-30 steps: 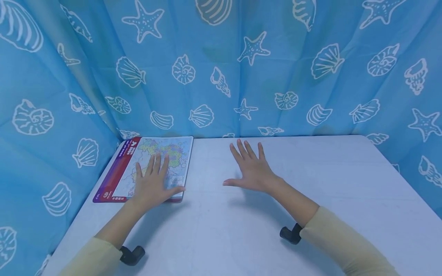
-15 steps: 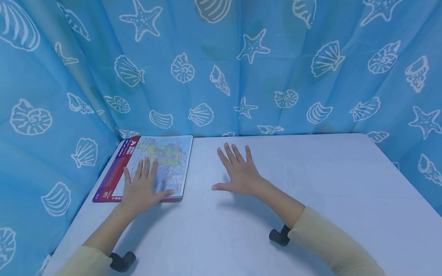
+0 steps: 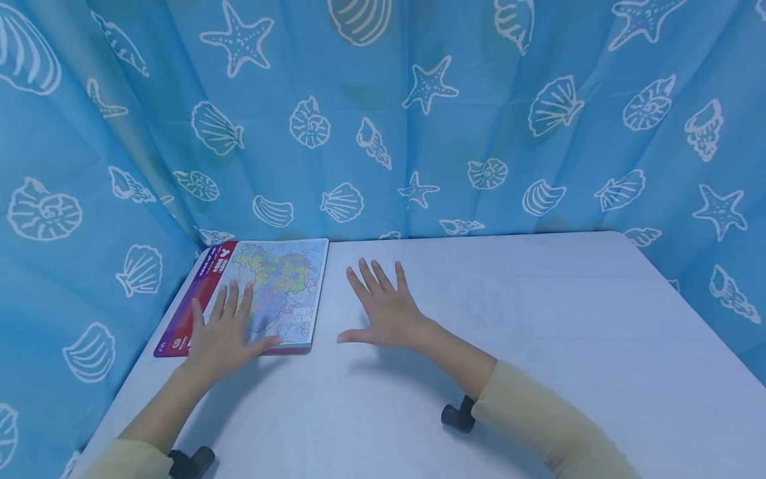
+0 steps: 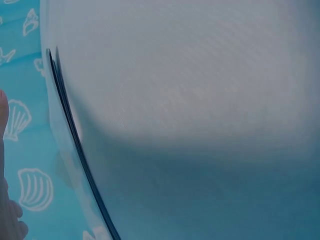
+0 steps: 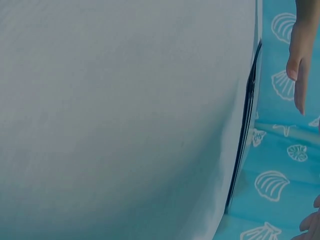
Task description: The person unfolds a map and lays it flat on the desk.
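A flat board printed with a coloured map (image 3: 281, 279), with a red and purple band along its left side, lies at the back left of the white table. Over its near left corner is my left hand (image 3: 215, 339), palm down, fingers spread and thumb out to the right; it covers part of the band and map. My right hand (image 3: 389, 316) is held above the table to the right of the board, also spread, with its shadow beneath. Neither hand holds anything. Both wrist views catch the board's thin dark layered edge (image 4: 82, 155) from the side.
The white table (image 3: 538, 332) reaches to a blue curtain (image 3: 443, 146) with white shells and starfish, which hangs behind and along the left and right. Black mounts (image 3: 457, 416) sit by both wrists, under beige sleeves (image 3: 550, 419).
Both hands have drifted left and slightly nearer, fingers still spread. My left hand now covers less of the map, and my right hand is closer to the board. The board stays in place.
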The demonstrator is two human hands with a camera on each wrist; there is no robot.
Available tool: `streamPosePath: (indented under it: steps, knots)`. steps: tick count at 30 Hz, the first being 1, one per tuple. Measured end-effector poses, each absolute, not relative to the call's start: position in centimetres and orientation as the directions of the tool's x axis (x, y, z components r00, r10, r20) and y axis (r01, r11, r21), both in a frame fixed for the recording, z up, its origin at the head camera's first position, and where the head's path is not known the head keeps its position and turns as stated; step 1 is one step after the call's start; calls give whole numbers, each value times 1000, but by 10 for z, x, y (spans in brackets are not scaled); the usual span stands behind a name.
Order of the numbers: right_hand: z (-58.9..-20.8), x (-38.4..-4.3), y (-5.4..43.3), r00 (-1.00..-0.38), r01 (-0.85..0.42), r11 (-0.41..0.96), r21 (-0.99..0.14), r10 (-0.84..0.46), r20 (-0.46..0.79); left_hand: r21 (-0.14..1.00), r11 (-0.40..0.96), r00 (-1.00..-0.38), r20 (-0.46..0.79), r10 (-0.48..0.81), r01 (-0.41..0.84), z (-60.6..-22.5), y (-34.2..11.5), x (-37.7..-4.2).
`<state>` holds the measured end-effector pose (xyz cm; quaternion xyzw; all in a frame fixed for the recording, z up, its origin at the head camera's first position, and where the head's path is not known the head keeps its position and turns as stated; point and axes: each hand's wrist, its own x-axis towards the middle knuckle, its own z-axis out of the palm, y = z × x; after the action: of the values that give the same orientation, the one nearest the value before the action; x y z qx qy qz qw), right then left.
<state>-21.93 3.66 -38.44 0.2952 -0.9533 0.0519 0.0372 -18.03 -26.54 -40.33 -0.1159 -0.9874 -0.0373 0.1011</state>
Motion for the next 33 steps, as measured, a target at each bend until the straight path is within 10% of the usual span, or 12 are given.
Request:
streamPosePath:
  steps: [33]
  knots:
    - [-406,-216,-40,-839,-542,828,-144,-543,41,162,979,-992,7,126,126,-414,-326,-187]
